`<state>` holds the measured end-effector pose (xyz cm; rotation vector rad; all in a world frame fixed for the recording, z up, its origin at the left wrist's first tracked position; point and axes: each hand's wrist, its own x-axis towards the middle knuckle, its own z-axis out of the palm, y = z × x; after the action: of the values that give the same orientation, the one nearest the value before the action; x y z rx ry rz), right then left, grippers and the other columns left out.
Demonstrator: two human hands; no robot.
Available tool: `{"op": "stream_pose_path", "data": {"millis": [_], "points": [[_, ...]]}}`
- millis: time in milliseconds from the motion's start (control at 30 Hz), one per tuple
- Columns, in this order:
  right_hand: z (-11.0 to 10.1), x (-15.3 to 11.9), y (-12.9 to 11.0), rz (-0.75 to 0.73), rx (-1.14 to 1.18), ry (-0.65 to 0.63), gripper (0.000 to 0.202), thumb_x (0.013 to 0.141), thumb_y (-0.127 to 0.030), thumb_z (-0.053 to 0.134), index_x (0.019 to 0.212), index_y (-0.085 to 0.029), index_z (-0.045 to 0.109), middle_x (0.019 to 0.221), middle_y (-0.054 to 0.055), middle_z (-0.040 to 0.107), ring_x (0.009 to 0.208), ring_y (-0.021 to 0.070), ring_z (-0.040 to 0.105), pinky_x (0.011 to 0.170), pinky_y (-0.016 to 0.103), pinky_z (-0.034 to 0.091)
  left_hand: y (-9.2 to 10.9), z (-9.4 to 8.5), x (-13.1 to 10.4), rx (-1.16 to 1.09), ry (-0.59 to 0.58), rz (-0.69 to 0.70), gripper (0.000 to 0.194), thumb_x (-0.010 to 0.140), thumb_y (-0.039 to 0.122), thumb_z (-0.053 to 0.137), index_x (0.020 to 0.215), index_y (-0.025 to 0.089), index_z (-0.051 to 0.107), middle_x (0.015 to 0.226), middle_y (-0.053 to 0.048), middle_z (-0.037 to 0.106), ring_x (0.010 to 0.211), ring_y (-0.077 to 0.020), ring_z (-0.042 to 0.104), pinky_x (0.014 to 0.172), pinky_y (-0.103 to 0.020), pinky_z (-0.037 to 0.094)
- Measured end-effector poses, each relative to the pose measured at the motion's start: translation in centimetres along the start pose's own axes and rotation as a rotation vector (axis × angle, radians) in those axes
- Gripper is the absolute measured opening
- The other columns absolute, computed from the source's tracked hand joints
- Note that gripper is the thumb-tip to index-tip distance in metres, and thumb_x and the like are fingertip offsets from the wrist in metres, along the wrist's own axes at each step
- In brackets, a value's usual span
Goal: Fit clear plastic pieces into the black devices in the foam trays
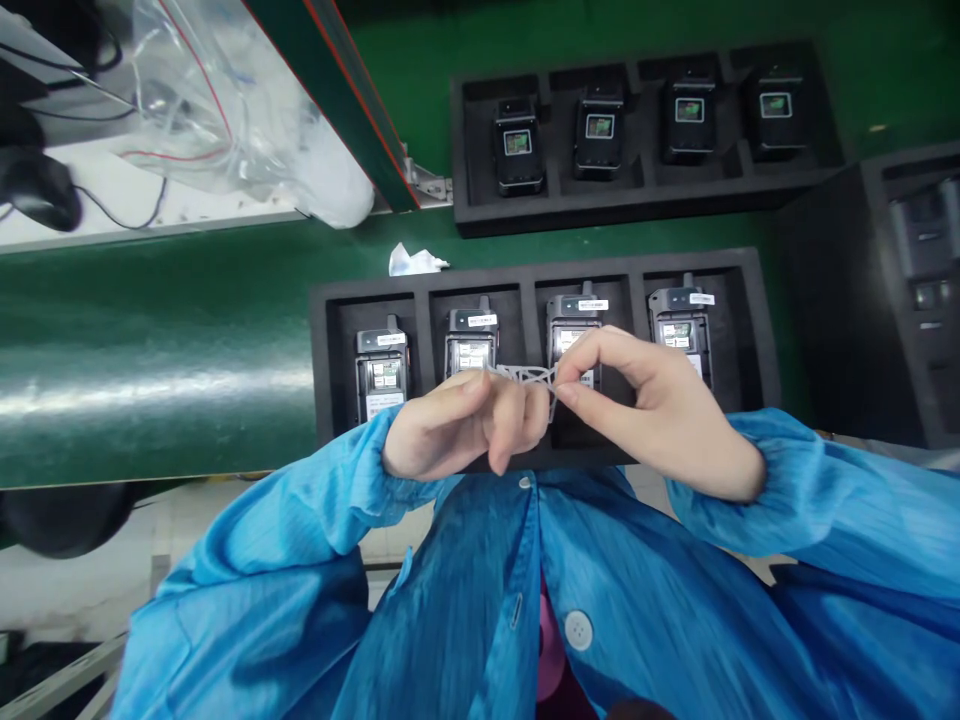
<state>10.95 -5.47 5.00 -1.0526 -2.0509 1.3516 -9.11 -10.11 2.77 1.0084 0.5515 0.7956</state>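
We pinch the thin clear strip (525,378) between the fingers of our left hand (457,425) and right hand (652,405), just above the black foam tray (324,350), and should pull gently so nothing tears.

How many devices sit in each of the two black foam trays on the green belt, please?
Near tray, below the hands: 4 devices, first at
Far tray: 4 devices, first at
Total: 8
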Motion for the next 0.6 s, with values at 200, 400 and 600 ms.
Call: {"op": "stream_pose_path", "data": {"millis": [200, 400, 600], "points": [[-0.7, -0.6, 0.0, -0.14, -0.197, 0.071, 0.007, 0.082, -0.015, 0.063, 0.078, -0.02, 0.059, 0.08, -0.001, 0.062, 0.081, 0.0148, 0.055, 0.075, 0.033, 0.044, -1.6, -0.4, -0.6, -0.397, 0.221, 0.012, 0.038, 0.097, 0.041, 0.041, 0.1, 0.02, 0.073, 0.1, -0.008, 0.064, 0.071, -0.0117, 0.058, 0.073, -0.029, 0.049], [-1.2, -0.3, 0.0, -0.255, -0.263, 0.108, 0.008, 0.08, -0.011, 0.063, 0.079, -0.018, 0.058, 0.08, 0.001, 0.06, 0.076, 0.0141, 0.055, 0.075, 0.035, 0.042, -2.5, -0.5, 0.2, -0.385, 0.421, -0.086, 0.021, 0.092, 0.028, 0.059, 0.108, 0.022, 0.07, 0.096, -0.003, 0.067, 0.063, -0.0056, 0.059, 0.06, -0.017, 0.049], [-2.0, -0.1, 0.4, -0.268, -0.274, 0.136, 0.007, 0.08, -0.014, 0.065, 0.081, -0.019, 0.06, 0.083, 0.002, 0.061, 0.08, 0.0161, 0.056, 0.077, 0.036, 0.041, -2.4, -1.0, 0.7, -0.362, 0.519, -0.081, 0.019, 0.088, 0.022, 0.064, 0.106, 0.023, 0.07, 0.084, 0.001, 0.064, 0.05, -0.0015, 0.052, 0.044, -0.011, 0.04]]}}
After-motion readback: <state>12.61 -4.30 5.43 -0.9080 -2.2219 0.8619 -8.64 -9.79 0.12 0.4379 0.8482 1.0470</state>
